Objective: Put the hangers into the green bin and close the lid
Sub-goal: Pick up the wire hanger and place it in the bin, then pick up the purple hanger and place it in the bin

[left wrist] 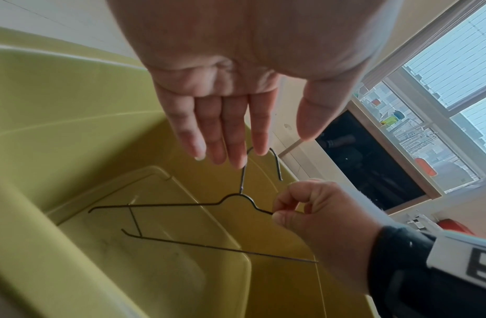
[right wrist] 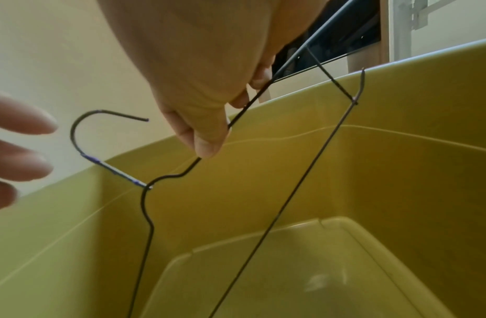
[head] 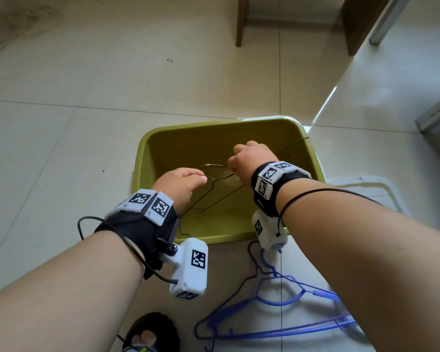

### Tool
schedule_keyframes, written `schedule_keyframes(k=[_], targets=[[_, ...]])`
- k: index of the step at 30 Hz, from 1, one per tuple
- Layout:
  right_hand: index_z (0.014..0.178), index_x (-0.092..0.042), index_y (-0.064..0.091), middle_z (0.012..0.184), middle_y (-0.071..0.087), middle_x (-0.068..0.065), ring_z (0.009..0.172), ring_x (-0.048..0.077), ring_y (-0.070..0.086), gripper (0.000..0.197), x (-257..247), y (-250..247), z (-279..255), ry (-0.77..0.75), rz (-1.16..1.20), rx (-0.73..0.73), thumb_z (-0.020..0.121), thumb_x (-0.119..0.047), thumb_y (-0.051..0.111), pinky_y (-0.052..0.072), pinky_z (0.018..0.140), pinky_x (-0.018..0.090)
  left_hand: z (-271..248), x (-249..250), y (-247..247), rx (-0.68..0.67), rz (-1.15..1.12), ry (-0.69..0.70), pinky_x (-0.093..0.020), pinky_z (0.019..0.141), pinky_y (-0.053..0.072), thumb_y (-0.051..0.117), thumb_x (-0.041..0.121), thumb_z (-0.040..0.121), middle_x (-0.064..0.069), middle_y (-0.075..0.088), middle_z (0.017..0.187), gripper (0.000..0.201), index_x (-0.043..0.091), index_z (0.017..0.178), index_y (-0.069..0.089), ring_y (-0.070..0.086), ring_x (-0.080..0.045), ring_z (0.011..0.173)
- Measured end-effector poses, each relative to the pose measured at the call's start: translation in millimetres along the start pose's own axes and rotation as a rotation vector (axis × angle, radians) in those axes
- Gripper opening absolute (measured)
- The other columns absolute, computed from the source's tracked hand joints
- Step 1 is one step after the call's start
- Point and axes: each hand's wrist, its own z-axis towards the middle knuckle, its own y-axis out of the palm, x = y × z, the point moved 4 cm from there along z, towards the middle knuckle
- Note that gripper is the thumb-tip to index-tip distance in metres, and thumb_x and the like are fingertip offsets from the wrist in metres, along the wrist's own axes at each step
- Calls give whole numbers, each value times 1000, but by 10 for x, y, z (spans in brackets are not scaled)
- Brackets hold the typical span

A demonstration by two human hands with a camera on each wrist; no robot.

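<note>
The green bin (head: 148, 148) stands open on the floor, its inside bare (left wrist: 59, 129) (right wrist: 399, 150). A thin dark wire hanger (head: 212, 165) hangs tilted over the bin, one end reaching past the far right rim. My right hand (head: 249, 158) pinches its shoulder wire between thumb and curled fingers (left wrist: 290, 206) (right wrist: 209, 137). The hanger's bar (left wrist: 181, 204) (right wrist: 309, 172) slopes down into the bin. My left hand (head: 181, 184) is beside the hook with fingers straight (left wrist: 263, 146), holding nothing; whether it touches the hook is unclear.
Several blue plastic hangers (head: 277, 303) and a dark wire one lie on the tiles in front of the bin. A pale lid (head: 381, 185) lies on the floor to the bin's right. A wooden furniture leg (head: 240, 21) stands at the back. My shoe (head: 150, 334) is near the bottom edge.
</note>
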Motion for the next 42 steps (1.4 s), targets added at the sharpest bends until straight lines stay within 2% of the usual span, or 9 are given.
schedule_keyframes(k=[4, 7, 10, 15, 22, 29, 33, 38, 42], targets=[[118, -30, 57, 115, 51, 1, 113, 28, 44, 40, -9, 46, 33, -14, 64, -21, 83, -13, 66, 48, 92, 42, -28, 33, 41, -11, -3, -14, -47, 99, 48, 56, 42, 65, -7, 70, 112, 16, 37, 79, 63, 63, -28, 108], [120, -27, 56, 118, 51, 3, 116, 28, 43, 41, -46, 54, 46, -30, 86, -22, 84, -11, 65, 48, 94, 41, -25, 15, 44, 8, -16, -28, -45, 98, 49, 58, 30, 82, -9, 70, 111, 17, 25, 98, 65, 63, -31, 111], [126, -28, 53, 123, 47, 4, 120, 28, 37, 45, -48, 8, 32, -16, 99, 38, 85, -11, 63, 43, 95, 40, -8, -15, 19, 22, -15, -31, -43, 96, 49, 55, 27, 87, -6, 70, 108, 26, 18, 109, 64, 63, -27, 107], [132, -31, 49, 128, 45, 5, 124, 29, 31, 56, 31, 21, -31, 58, 143, 70, 83, -6, 63, 42, 95, 42, -10, -36, 25, 2, -27, -41, -46, 98, 49, 52, 36, 88, -4, 71, 107, 7, 33, 84, 57, 63, -26, 109], [130, -30, 50, 129, 45, 5, 124, 27, 33, 54, 160, 51, -213, 101, 224, 45, 84, -4, 60, 47, 96, 43, -113, 112, 151, -37, -16, -2, -46, 100, 47, 50, 38, 89, -6, 70, 111, 16, 27, 100, 55, 63, -24, 109], [130, -29, 50, 128, 50, 4, 124, 26, 41, 50, 306, 161, -622, 171, 365, 87, 87, -4, 57, 47, 96, 39, -414, 243, 308, -41, -11, 47, -43, 97, 49, 51, 36, 89, -5, 70, 108, 11, 33, 80, 55, 64, -24, 107], [125, -29, 55, 124, 55, 4, 114, 25, 52, 40, 300, 241, -959, 199, 471, 144, 89, -11, 54, 50, 91, 36, -650, 181, 520, -73, -13, 38, -42, 96, 48, 53, 35, 87, -6, 71, 103, 13, 30, 76, 57, 65, -27, 106], [115, -23, 63, 114, 65, 2, 104, 24, 60, 27, 273, 449, -1404, 232, 604, 198, 91, -18, 51, 51, 89, 32, -871, 129, 809, -112, -2, 75, -34, 80, 49, 54, 31, 87, -3, 69, 92, 11, 29, 77, 58, 62, -20, 83], [103, -21, 68, 106, 69, 4, 101, 27, 62, 21, 334, 798, -1673, 306, 638, 148, 89, -18, 53, 51, 87, 31, -973, 60, 1084, -178, 26, 89, -27, 65, 43, 55, 28, 86, -2, 67, 83, 11, 27, 77, 59, 55, -15, 68]])
